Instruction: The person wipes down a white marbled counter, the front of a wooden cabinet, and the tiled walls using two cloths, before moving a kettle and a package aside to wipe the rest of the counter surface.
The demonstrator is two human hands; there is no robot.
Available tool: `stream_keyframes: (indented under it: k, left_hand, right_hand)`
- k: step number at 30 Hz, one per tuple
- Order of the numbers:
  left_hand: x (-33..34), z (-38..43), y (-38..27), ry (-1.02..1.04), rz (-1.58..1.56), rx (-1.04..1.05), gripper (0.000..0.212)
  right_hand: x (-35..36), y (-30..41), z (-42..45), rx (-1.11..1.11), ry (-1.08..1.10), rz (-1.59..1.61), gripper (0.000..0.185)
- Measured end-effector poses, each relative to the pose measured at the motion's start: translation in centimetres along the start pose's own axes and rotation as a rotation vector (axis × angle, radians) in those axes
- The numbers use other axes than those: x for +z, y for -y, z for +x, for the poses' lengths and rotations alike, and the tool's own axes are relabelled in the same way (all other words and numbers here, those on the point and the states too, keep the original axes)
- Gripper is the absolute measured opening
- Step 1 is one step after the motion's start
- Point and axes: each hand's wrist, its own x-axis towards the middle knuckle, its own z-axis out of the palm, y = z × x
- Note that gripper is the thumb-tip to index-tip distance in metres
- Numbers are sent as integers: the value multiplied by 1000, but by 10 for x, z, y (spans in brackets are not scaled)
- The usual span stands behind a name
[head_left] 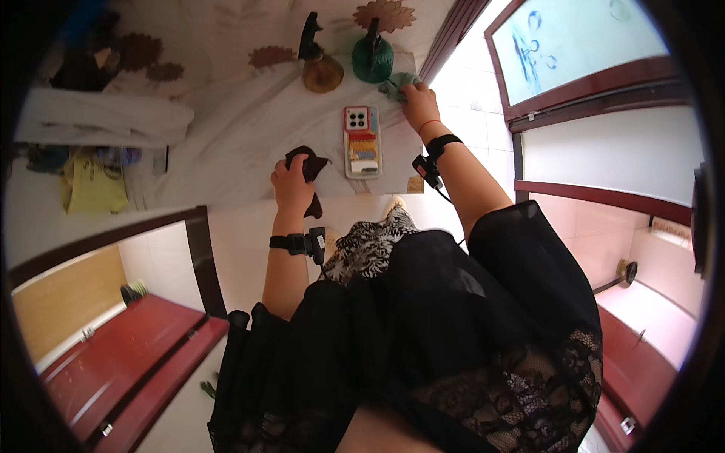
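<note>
My left hand [294, 182] grips a dark brown cloth [310, 165] at the near edge of a white marble-patterned tabletop [238, 130]. Part of the cloth hangs below the hand, over the edge. Farther off to the right, my right hand [420, 102] is closed around a grey-green cloth [393, 88] near the table's right edge. Just beyond that cloth stands a green spray bottle [374, 59] with a dark nozzle. An amber spray bottle [322, 72] with a black trigger is to its left. Between my hands lies a phone [362, 141], its cased back facing up.
Brown flower-shaped mats [273, 56] lie farther back. On the left are a rolled white cloth [102, 119] and a yellow bag [93, 184]. Open red doors [124, 351] stand at lower left, and a framed glass panel [578, 45] is at upper right.
</note>
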Motion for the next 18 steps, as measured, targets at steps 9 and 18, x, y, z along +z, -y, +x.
stream_keyframes:
  k: [9,18]
  left_hand:
    - [-1,-42,-29,583,-782,75,54]
    - [44,-25,-98,448,-763,333,56]
  right_hand:
    - [-39,-13,-107,-104,235,250,21]
    - [-48,-26,-195,579,105,874,26]
